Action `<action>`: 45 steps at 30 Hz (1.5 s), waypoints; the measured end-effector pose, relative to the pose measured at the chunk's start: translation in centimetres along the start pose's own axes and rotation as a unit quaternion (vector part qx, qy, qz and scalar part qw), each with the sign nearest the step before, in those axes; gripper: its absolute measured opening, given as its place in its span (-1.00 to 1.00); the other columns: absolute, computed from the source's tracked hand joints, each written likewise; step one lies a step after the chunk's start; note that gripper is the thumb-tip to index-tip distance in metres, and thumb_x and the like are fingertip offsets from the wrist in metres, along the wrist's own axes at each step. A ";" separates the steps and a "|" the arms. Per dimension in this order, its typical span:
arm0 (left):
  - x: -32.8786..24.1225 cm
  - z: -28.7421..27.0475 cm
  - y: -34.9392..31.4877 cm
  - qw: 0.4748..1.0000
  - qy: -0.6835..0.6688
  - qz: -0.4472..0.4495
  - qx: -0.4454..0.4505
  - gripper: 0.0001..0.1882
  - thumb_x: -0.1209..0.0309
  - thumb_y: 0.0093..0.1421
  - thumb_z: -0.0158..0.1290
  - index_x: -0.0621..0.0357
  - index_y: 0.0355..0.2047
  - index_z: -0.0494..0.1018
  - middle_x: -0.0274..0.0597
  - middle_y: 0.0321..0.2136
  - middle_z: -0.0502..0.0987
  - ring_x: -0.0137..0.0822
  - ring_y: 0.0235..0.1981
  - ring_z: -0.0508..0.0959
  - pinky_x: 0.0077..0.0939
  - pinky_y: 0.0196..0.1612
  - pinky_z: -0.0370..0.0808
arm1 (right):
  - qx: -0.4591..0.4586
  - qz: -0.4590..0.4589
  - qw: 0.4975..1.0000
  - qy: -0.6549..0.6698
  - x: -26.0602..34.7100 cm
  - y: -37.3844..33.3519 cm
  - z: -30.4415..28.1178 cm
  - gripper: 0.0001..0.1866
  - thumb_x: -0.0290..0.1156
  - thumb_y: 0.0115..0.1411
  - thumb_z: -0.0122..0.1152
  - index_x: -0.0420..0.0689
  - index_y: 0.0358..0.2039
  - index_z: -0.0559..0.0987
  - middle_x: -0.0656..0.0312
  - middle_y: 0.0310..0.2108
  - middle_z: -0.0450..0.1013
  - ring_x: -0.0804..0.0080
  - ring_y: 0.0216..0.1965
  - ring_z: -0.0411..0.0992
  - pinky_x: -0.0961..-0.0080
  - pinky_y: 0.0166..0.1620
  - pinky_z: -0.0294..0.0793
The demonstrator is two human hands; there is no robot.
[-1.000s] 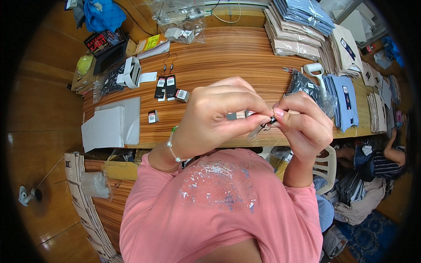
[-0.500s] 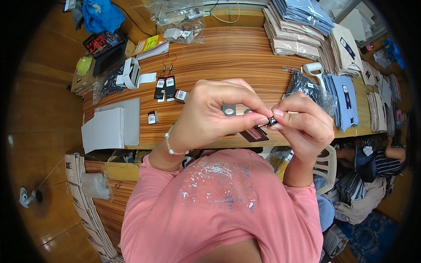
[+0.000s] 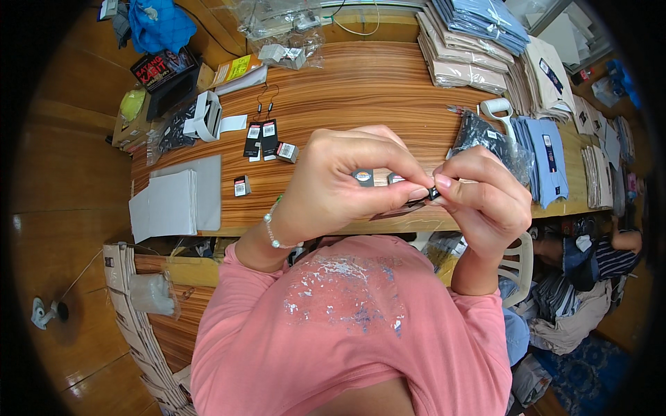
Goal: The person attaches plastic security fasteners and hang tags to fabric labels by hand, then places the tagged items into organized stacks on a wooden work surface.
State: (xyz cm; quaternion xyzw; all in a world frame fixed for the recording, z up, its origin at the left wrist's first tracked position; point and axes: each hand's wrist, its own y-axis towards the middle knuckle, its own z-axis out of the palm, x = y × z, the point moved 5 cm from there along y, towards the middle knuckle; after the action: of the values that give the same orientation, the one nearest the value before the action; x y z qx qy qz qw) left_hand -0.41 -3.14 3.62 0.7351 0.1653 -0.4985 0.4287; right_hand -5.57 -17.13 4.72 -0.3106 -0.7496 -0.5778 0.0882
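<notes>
My left hand (image 3: pixel 347 170), with a beaded bracelet at its wrist, pinches thumb and forefinger together. They meet the fingertips of my right hand (image 3: pixel 482 197) over the table's front part. Between them is a small black plastic tag fastener (image 3: pixel 433 193), gripped by my right thumb and forefinger. What my left fingertips hold is mostly hidden, seemingly the fastener's cord. A dark hang tag (image 3: pixel 399 211) dangles just below, seen nearly edge-on. Behind my left hand lie a stack of dark tags (image 3: pixel 363 177), a small labelled stack (image 3: pixel 286 152) and two corded hang tags (image 3: pixel 261 135).
The wood-grain table (image 3: pixel 361 90) holds folded shirts (image 3: pixel 465 55) at the far right, blue shirts (image 3: pixel 544 156), a lint roller (image 3: pixel 498 111) and a bagged black bundle (image 3: pixel 485 139). White sheets (image 3: pixel 163 204) lie left. A white chair (image 3: pixel 519 267) stands right; another person (image 3: pixel 614 246) is beyond.
The dangling hang tag has turned from showing its broad face to nearly edge-on. My right hand has shifted slightly right and down, and the fastener has tilted between my fingertips.
</notes>
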 end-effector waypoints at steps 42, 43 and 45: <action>12.5 -3.3 -8.2 0.940 -0.206 -0.256 -0.089 -0.87 0.48 0.14 -0.01 0.29 -0.34 0.42 -0.19 -0.41 0.51 -0.44 -0.39 0.53 -0.63 -0.36 0.51 | 0.108 0.356 0.863 0.341 -10.2 2.1 6.6 -0.83 -0.50 0.13 0.00 -0.22 -0.24 0.41 0.36 -0.59 0.30 0.68 -0.54 0.22 0.75 -0.48 0.19; 12.5 -4.0 -9.0 0.933 -0.216 -0.265 -0.112 -0.88 0.48 0.14 -0.01 0.29 -0.34 0.42 -0.19 -0.40 0.51 -0.44 -0.38 0.53 -0.63 -0.36 0.51 | 0.116 0.365 0.856 0.347 -10.7 2.4 7.6 -0.83 -0.50 0.13 0.00 -0.22 -0.24 0.42 0.37 -0.58 0.30 0.69 -0.54 0.22 0.75 -0.48 0.19; 12.6 -5.8 -10.8 0.935 -0.199 -0.256 -0.146 -0.90 0.48 0.16 -0.05 0.27 -0.36 0.39 -0.21 -0.39 0.51 -0.47 -0.34 0.51 -0.66 -0.36 0.50 | 0.131 0.382 0.842 0.357 -11.9 2.9 9.9 -0.85 -0.50 0.13 -0.01 -0.21 -0.26 0.42 0.38 -0.58 0.30 0.70 -0.54 0.22 0.75 -0.47 0.19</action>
State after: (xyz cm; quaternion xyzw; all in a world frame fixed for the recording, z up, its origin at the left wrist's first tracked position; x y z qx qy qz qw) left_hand 1.39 5.41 -11.61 0.4833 0.3304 -0.6975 0.4132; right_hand 7.74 -11.97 -1.90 -0.3303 -0.5566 -0.4659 0.6034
